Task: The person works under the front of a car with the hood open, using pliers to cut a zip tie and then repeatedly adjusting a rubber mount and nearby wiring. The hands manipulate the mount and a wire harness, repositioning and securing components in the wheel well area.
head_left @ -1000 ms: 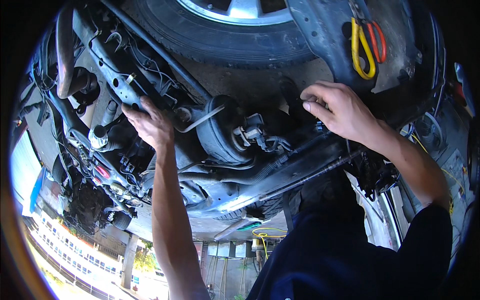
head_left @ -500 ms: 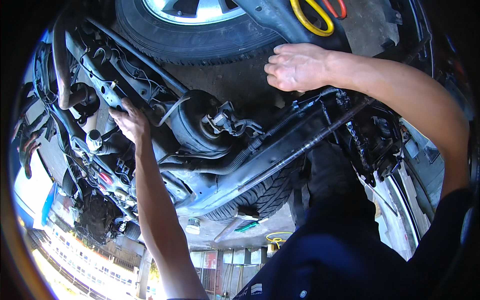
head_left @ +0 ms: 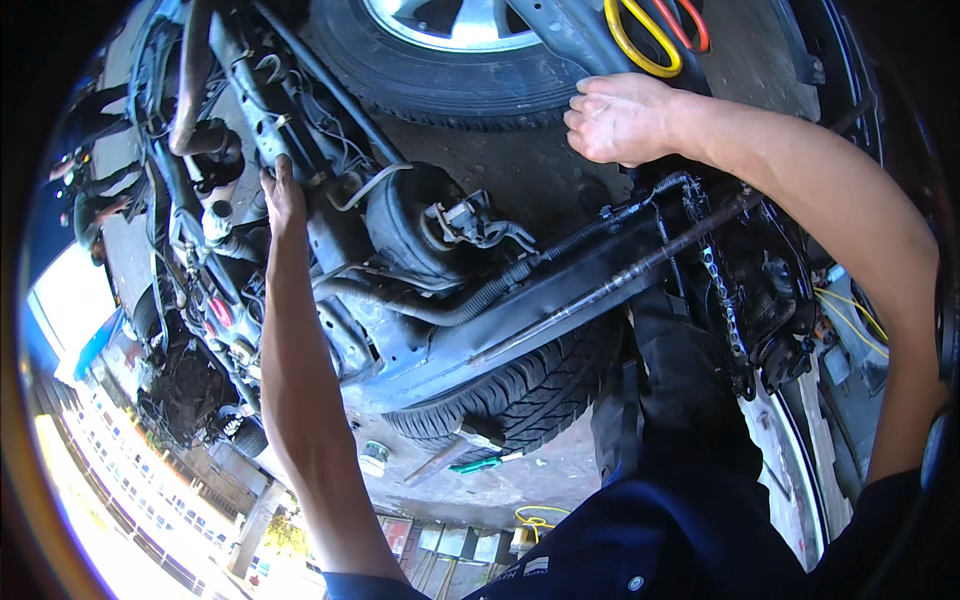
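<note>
Head view. The left hand (head_left: pixel 286 196) is at left of centre in the upper half of the frame, its forearm rising from the lower edge. It is in contact with a perforated metal rail (head_left: pixel 262 125), which runs obliquely down from the upper left. Its grip is partly closed at the rail's edge; some fingers are concealed, and whether it clamps or merely rests cannot be told.

The right hand (head_left: pixel 622 120) is at upper right of centre, back uppermost, its forearm arching in from the right. Its grip is curled inward, fist-like; the palm is hidden, and whether it contains anything cannot be told. Just beside it in the picture, at the top, is a yellow looped handle (head_left: pixel 650 68) with a red looped handle (head_left: pixel 704 40) next to it.

A tyre (head_left: pixel 450 95) on an alloy wheel (head_left: pixel 480 25) occupies the top centre. Between the hands, lower down, is a round black canister (head_left: pixel 390 220); corrugated conduit (head_left: pixel 475 308) passes below it along a broad chassis beam (head_left: pixel 440 365). A second tyre (head_left: pixel 540 390), with deep tread, shows beneath that beam. A green-handled tool (head_left: pixel 478 465) lies on the floor (head_left: pixel 470 500) at lower centre.
</note>
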Tool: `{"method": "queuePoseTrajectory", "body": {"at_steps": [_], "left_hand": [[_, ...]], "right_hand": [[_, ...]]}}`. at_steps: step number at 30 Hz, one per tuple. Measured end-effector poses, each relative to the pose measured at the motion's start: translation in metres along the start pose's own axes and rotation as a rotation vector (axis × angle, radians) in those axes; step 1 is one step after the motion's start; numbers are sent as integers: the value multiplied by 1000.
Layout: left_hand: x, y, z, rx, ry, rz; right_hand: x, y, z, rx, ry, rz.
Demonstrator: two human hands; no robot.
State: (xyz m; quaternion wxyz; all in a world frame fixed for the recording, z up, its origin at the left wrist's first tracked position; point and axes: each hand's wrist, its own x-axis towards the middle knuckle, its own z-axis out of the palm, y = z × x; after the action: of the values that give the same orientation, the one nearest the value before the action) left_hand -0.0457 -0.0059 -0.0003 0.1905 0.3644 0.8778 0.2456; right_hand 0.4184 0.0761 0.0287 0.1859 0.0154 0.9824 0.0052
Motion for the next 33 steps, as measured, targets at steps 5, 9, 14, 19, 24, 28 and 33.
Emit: {"method": "queuePoseTrajectory", "body": {"at_steps": [5, 9, 14, 19, 24, 28, 33], "left_hand": [[-159, 74, -73, 176, 187, 747], [-344, 109, -111, -1411, -251, 97], [-428, 112, -118, -1830, -791, 475], [-447, 116, -136, -1912, -663, 427], [-462, 116, -141, -1864, -576, 462], [-468, 114, -142, -1859, -554, 404], [-474, 106, -148, -1833, -613, 371]], "right_hand": [[2, -3, 3, 20, 10, 83], [2, -2, 2, 45, 11, 78], [3, -6, 2, -3, -4, 138], [4, -8, 7, -41, 28, 141], [5, -9, 10, -53, 22, 162], [5, -9, 6, -47, 29, 148], [6, -9, -2, -45, -27, 141]]}}
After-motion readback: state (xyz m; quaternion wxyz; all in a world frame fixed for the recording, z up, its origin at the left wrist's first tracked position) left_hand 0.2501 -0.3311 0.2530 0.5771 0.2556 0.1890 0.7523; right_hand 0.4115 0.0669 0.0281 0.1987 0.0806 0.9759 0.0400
